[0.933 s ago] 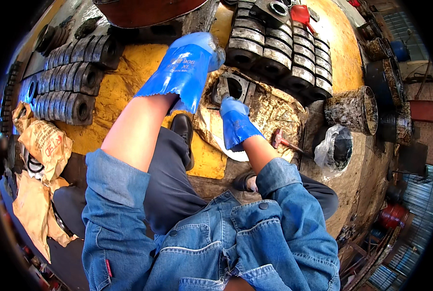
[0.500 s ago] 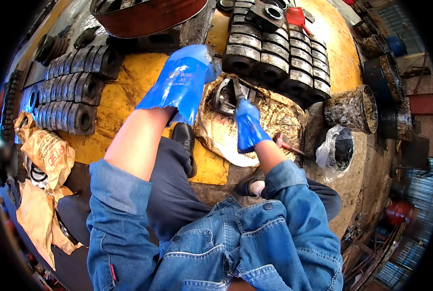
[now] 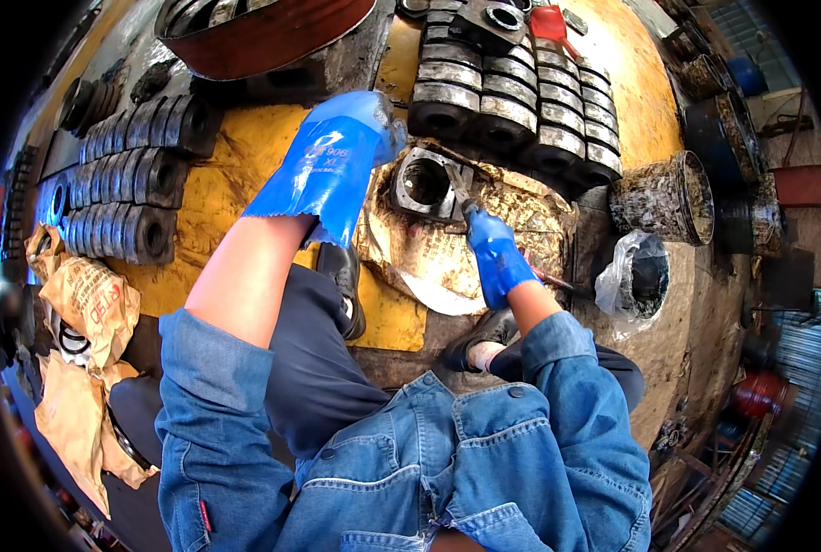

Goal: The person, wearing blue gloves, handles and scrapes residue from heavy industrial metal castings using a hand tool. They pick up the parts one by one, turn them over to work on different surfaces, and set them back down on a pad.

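Observation:
A square metal block [image 3: 406, 194] with a large round bore lies on a grease-stained paper sheet [image 3: 429, 290] in front of me. My right hand [image 3: 491, 237], in a blue rubber glove, is closed around a narrow hand tool [image 3: 458, 188]. The tool's flat end reaches the block's right side, by the bore. My left hand [image 3: 373, 120], gloved alike with darkened fingers, is at the block's upper left. Its fingers are bent down and mostly hidden, so whether they grip the block's edge does not show.
Rows of similar dark blocks [image 3: 507, 101] are stacked beyond the sheet, and more blocks [image 3: 143, 184] stand at left. A red-handled tool [image 3: 557, 281] lies right of my right hand. Nearby are a plastic-lined container [image 3: 633, 281], a grimy bucket [image 3: 663, 198] and brown paper bags [image 3: 93, 299].
My right hand has drawn back slightly to the right and nearer, taking the tool from across the bore to the block's right side. The bore now shows more fully.

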Demonstrator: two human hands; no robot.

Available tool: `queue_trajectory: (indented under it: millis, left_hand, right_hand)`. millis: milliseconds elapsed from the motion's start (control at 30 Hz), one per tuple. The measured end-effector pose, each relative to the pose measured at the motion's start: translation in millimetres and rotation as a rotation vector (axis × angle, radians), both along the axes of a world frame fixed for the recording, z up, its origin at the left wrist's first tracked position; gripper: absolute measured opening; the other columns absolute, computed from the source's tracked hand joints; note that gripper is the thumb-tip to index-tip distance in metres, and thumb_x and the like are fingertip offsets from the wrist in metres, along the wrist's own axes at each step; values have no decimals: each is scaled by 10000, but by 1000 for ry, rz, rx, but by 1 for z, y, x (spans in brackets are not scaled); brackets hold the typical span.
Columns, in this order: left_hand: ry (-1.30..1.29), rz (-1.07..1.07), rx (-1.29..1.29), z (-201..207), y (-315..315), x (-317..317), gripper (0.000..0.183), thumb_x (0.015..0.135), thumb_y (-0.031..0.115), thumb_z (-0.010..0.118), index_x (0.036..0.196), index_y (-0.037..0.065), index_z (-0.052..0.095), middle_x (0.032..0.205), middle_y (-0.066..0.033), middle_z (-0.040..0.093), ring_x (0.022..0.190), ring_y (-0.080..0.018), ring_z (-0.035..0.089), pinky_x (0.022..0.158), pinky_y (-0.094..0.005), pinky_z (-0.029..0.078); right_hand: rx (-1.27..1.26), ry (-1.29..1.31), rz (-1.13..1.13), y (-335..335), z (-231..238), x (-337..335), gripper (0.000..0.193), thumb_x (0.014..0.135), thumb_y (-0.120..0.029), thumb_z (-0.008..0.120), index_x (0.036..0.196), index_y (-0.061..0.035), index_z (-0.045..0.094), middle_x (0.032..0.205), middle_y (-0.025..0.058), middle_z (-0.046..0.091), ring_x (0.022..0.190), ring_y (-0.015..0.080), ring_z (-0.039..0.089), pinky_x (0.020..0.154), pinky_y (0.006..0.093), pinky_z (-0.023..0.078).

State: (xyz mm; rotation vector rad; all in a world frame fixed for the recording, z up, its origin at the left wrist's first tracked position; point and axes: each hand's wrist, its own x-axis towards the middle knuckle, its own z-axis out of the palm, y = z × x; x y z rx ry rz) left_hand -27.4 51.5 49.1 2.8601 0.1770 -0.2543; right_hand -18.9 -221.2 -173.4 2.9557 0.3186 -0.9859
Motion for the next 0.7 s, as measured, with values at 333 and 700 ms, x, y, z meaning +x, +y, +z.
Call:
queue_trajectory:
  millis: [333,700]
  left_hand:
    - [73,-8,12,0,-8,7,366,839,379,545,988,83,700,1018,-190,661,920,-390,626,801,-434,524]
    - [50,0,12,-5,-1,0,372,829,379,550,999,81,694,1007,-203,655,918,-406,619,797,-456,520]
  right_hand:
    - [123,-189,37,-7,11,-27,351,897,-150,422,1224,-48,496,1116,205,610,1005,395,625,825,507,523]
    - [33,-50,-172,19,7,-3,375,925,-200,408,1225,-17,538,1186,224,623,1084,380,618,925,488,485]
